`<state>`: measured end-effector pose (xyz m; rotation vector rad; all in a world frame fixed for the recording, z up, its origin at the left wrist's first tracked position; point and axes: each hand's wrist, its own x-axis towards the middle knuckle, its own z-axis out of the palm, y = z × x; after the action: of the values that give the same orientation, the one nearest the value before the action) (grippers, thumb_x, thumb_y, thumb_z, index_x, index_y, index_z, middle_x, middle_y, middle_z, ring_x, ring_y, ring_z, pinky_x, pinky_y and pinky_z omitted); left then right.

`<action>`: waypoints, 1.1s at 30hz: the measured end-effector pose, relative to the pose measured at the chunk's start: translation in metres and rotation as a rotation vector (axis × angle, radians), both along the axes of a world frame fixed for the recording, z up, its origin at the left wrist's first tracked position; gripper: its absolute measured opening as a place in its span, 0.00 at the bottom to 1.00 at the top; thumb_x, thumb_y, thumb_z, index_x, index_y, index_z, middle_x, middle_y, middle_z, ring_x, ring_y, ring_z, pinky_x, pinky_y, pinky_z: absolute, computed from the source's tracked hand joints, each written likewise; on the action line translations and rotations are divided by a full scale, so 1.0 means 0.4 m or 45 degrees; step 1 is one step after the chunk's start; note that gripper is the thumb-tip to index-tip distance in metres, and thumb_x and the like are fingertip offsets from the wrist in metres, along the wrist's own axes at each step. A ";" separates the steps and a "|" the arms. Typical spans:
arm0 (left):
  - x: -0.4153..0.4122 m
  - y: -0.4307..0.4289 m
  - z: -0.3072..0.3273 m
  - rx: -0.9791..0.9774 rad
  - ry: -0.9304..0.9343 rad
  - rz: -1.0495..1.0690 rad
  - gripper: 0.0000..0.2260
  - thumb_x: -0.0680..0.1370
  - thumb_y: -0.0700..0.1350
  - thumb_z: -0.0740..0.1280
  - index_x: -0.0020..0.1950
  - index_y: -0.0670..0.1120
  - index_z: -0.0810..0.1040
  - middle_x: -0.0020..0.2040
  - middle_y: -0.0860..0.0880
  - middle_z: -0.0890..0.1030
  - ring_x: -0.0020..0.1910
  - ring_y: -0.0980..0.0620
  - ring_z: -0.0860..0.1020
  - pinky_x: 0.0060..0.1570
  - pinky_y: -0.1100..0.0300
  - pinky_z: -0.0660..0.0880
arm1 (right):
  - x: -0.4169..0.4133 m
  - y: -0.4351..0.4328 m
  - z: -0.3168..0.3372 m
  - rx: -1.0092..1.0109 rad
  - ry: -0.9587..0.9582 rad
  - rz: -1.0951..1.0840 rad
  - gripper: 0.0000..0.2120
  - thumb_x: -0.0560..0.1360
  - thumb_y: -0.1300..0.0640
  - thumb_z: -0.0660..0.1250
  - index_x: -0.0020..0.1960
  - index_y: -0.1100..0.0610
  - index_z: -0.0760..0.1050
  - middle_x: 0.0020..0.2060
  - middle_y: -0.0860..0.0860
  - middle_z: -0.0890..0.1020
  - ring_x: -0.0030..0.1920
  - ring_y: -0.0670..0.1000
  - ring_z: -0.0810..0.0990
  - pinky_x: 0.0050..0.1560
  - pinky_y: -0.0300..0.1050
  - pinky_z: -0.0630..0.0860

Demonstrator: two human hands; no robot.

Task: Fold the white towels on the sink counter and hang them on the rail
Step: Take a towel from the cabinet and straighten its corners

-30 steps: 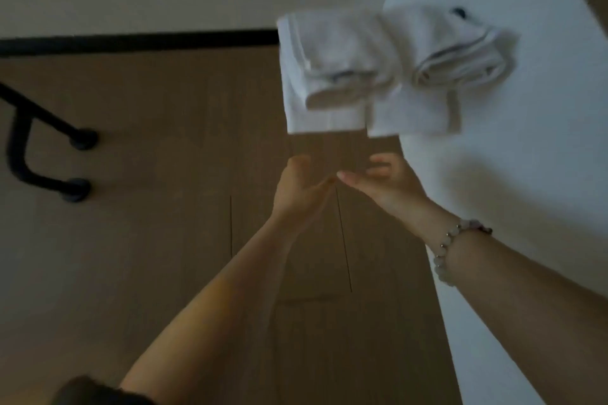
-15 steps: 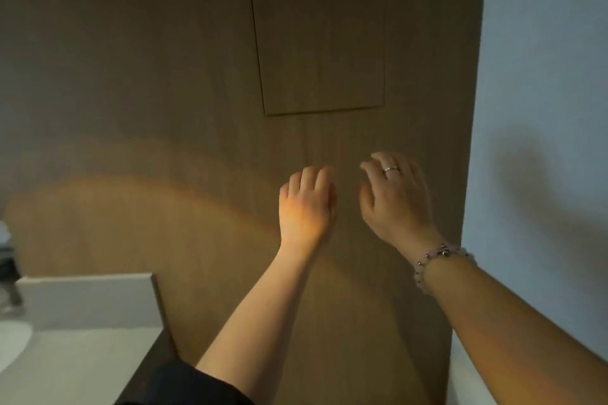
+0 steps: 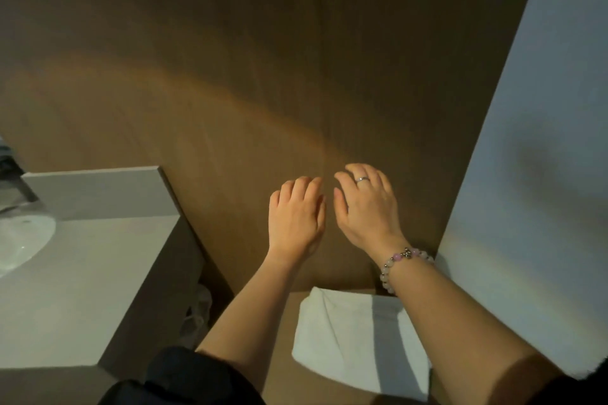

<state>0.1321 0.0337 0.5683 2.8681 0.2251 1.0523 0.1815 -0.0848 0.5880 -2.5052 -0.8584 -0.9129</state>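
I hold my left hand [image 3: 296,220] and my right hand [image 3: 367,207] side by side in front of the brown wood wall [image 3: 263,76]. Their backs face me. The fingers of both are loosely bent and there is nothing in them. The two hands are near each other but do not touch. On my right hand there is a ring [image 3: 362,178], and on that wrist a bracelet [image 3: 404,261] of beads. One white towel [image 3: 348,335] lies below my hands on a brown surface, partly under my right forearm. It is not on the counter [image 3: 82,289], which is to the left, with the sink [image 3: 19,240] at its far left. A white wall [image 3: 543,108] is on the right.
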 end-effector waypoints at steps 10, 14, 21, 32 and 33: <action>-0.239 -0.117 -0.152 -0.231 0.222 0.083 0.18 0.80 0.51 0.54 0.65 0.46 0.74 0.62 0.46 0.77 0.61 0.44 0.74 0.58 0.52 0.69 | -0.222 -0.132 -0.168 -0.088 0.223 0.055 0.18 0.74 0.54 0.54 0.49 0.60 0.81 0.48 0.58 0.82 0.49 0.59 0.81 0.52 0.52 0.77; -0.337 -0.163 -0.197 -0.243 0.361 0.122 0.17 0.82 0.51 0.54 0.67 0.46 0.71 0.65 0.46 0.74 0.63 0.45 0.72 0.61 0.52 0.67 | -0.303 -0.179 -0.230 -0.125 0.320 0.109 0.15 0.74 0.55 0.56 0.49 0.60 0.80 0.48 0.58 0.82 0.50 0.60 0.80 0.52 0.53 0.77; -0.448 -0.208 -0.308 -0.299 0.585 0.132 0.19 0.82 0.52 0.52 0.70 0.48 0.68 0.67 0.48 0.71 0.64 0.48 0.69 0.62 0.56 0.64 | -0.404 -0.230 -0.335 -0.230 0.535 0.131 0.14 0.78 0.57 0.60 0.60 0.62 0.76 0.60 0.60 0.77 0.62 0.60 0.73 0.64 0.54 0.68; -0.564 -0.172 -0.662 -0.532 0.715 0.108 0.19 0.79 0.51 0.51 0.62 0.45 0.75 0.55 0.46 0.79 0.52 0.44 0.76 0.49 0.51 0.71 | -0.501 -0.217 -0.660 -0.314 0.765 0.041 0.13 0.76 0.57 0.59 0.53 0.61 0.79 0.50 0.59 0.81 0.52 0.59 0.79 0.54 0.52 0.74; -0.578 -0.169 -0.706 -0.539 0.737 0.103 0.21 0.79 0.52 0.50 0.61 0.45 0.76 0.55 0.46 0.79 0.52 0.44 0.76 0.48 0.51 0.72 | -0.516 -0.213 -0.703 -0.300 0.786 0.036 0.14 0.76 0.56 0.58 0.50 0.61 0.80 0.47 0.58 0.81 0.49 0.58 0.80 0.51 0.50 0.76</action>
<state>-0.0990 -0.0339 0.2858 2.6938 0.5267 0.1188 -0.0248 -0.1700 0.3068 -2.7124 -0.8132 0.0020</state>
